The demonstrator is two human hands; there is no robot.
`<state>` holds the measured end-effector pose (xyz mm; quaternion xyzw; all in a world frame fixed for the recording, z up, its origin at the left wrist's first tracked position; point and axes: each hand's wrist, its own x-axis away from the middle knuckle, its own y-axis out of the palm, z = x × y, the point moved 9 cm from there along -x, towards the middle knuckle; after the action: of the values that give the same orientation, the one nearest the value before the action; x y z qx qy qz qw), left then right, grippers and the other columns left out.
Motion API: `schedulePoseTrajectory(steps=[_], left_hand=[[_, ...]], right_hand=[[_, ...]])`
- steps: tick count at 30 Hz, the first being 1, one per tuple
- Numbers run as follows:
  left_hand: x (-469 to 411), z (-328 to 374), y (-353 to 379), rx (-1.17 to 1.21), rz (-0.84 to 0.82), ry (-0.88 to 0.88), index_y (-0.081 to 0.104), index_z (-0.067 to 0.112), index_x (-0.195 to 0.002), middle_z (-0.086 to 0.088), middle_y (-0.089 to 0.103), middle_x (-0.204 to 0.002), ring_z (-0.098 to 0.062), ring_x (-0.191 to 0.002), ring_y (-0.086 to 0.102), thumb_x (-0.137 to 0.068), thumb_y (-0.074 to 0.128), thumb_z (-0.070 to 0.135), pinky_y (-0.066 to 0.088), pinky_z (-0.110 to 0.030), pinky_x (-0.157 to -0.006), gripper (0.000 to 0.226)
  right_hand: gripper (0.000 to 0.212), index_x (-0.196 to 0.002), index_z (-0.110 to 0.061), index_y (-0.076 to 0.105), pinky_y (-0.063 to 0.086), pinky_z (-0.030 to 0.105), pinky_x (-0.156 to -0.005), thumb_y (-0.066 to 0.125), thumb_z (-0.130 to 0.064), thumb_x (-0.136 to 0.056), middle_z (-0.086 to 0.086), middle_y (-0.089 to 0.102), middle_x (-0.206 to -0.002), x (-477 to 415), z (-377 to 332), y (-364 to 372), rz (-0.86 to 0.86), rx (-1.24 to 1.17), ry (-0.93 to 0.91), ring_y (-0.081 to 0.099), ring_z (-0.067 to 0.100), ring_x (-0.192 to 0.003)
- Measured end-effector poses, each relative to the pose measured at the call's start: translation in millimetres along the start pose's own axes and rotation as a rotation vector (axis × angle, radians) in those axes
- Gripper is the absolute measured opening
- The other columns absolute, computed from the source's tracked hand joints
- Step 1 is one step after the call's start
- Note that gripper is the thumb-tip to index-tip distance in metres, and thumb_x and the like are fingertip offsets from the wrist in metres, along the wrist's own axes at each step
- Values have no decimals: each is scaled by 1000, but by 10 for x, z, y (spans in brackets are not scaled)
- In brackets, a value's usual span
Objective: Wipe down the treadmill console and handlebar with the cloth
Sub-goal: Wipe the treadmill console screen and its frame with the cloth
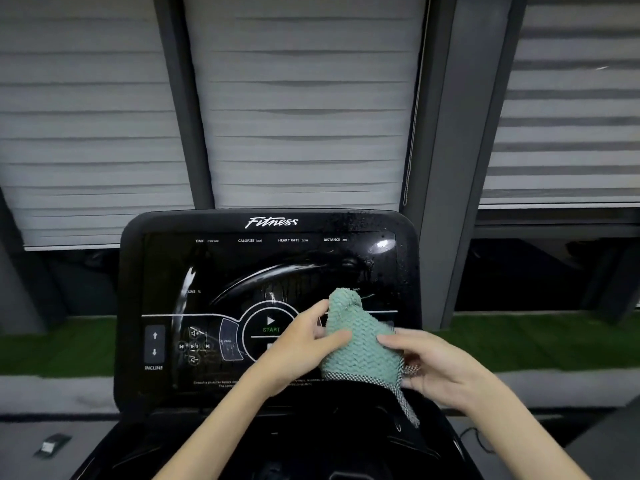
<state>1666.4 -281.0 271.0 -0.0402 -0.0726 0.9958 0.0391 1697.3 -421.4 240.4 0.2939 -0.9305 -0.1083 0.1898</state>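
Grey slatted blinds (304, 98) fill the upper half of the frame in three panels, split by two dark pillars (446, 133).

One green knitted cloth (360, 344) sits bunched just right of centre, low in the frame, in front of the lower right part of the screen; whether it touches the glass cannot be told; a checked grey hem hangs from its lower edge.

Two hands hold it: the left hand (298, 348) pinches its left side between thumb and fingers; the right hand (440, 368) has its fingers curled round the right side.

One black console (207, 271) stands behind, "Fitness" along its top edge; two arrow buttons (154, 344) sit above INCLINE at its left edge; droplets speckle its upper right corner; the left half of the screen lies uncovered.

A green strip (540, 337) runs behind on both sides; one small dark object (52, 445) lies at lower left.
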Motion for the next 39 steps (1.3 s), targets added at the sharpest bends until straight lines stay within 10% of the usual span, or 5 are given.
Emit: schedulePoseTrajectory(steps=[5,11,18,25,39], left_hand=[[-52,255,-49,-36,-20,125,52,26,-127,2,74,-99,-14,-81,71,-101,48,8,58,-28,-64,32],[-142,335,-32,-87,-22,170,69,25,-64,7,71,-84,-4,-79,65,-93,42,-12,45,-13,-67,55],[-215,363,37,-30,-59,157,72,15,-77,7,70,-90,-6,-80,62,-86,55,20,44,-18,-70,19],[-292,248,4,103,35,149,58,20,-123,-9,73,-108,-24,-100,67,-90,64,18,53,-32,-88,33],[-463,77,322,-133,64,125,57,42,-116,2,58,-125,-11,-120,50,-97,58,18,41,-27,-104,30]], right_hand=[[17,-90,-10,57,54,27,-55,57,7,-87,15,70,-84,98,-493,-57,58,144,-420,65,21,-70],[45,-62,-11,59,46,18,-44,40,20,-89,5,62,-70,35,-464,-185,54,-31,-436,58,10,-58],[16,-90,1,64,53,29,-63,52,-9,-85,19,66,-96,83,-516,-205,-6,-18,-410,57,24,-81],[61,-130,-11,51,57,33,-77,73,-9,-74,22,68,-112,13,-446,-173,9,24,-361,68,31,-97],[71,-119,5,56,54,42,-85,91,-11,-59,29,58,-124,10,-323,84,-240,-229,-351,57,37,-107]])
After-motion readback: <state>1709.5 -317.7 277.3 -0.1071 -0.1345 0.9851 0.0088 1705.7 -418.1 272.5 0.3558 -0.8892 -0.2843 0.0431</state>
